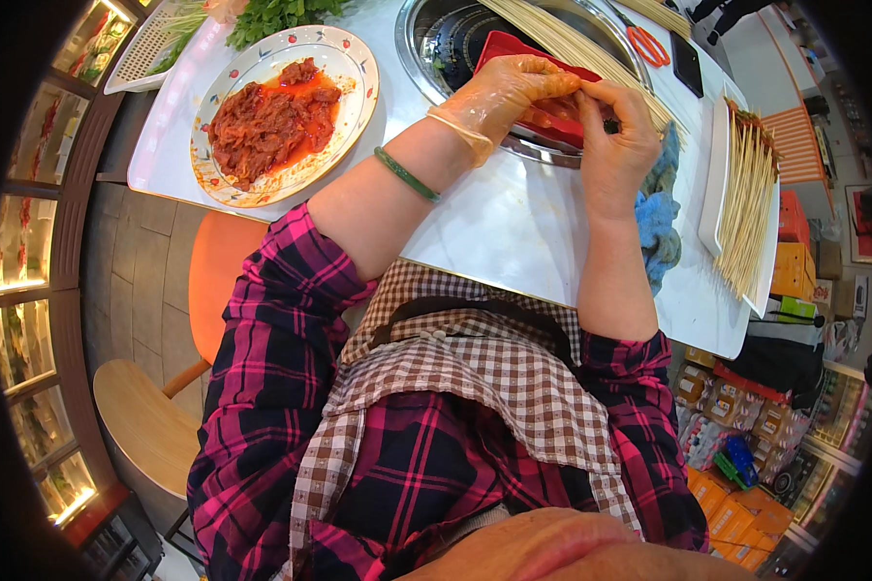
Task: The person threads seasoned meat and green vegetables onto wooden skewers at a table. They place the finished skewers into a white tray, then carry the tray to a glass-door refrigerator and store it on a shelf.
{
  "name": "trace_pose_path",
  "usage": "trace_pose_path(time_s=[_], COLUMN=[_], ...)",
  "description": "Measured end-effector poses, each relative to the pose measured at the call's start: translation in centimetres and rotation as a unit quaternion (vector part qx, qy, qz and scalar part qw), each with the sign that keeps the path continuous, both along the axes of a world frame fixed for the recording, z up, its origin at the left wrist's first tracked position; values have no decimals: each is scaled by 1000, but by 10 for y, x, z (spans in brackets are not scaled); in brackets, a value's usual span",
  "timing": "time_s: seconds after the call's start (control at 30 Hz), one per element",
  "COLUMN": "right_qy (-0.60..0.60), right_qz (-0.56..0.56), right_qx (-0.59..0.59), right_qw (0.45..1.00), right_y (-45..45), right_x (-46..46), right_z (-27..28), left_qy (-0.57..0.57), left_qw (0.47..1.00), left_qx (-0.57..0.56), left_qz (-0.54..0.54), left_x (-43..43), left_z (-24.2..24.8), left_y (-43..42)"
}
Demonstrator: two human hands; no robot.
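My left hand (512,91), in a clear plastic glove with a green bangle further up the arm, has its fingertips pinched together. They meet the thumb and fingers of my bare right hand (618,131). Whatever is between the fingertips is too small or hidden to make out. Both hands are over a red tray (500,45), which they partly cover. The tray sits across a round metal-rimmed basin (416,54) set in the table. Bamboo skewers (563,38) lie in a bundle across the basin, just beyond my hands.
On the left, a patterned plate (360,65) holds red marinated meat (269,123). Leafy greens (280,18) and a white basket (127,65) are behind it. To the right are a blue cloth (657,225), a white tray (713,174) of loaded skewers (748,196), orange-handled scissors (648,45) and a phone (687,64).
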State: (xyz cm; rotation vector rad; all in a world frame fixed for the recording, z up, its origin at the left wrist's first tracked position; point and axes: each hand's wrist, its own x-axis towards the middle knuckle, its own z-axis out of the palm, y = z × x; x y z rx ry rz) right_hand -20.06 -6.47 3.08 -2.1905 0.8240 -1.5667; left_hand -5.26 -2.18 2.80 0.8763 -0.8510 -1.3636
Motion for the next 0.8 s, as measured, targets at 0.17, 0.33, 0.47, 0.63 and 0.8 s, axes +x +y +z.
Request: trace_pose_path(time_s=[0.17,0.33,0.47,0.63,0.8], right_qy=[-21,-75,-71,-33,10], right_qz=[35,66,59,25,0], right_qx=[64,211,214,161,45], right_qw=[997,972,972,986,999], right_y=[-4,-5,-3,-1,1], right_x=[0,0,-1,-2,-3], right_z=[-4,-6,-6,-2,4], left_qy=[-51,-33,-42,-48,-20], left_qw=[998,999,999,999,999], left_qx=[6,-9,-1,-2,1], left_qz=[29,26,27,5,-27], left_x=[3,4,5,9,12], left_z=[0,-2,-4,-5,-4], left_y=[0,-1,-1,-2,-3])
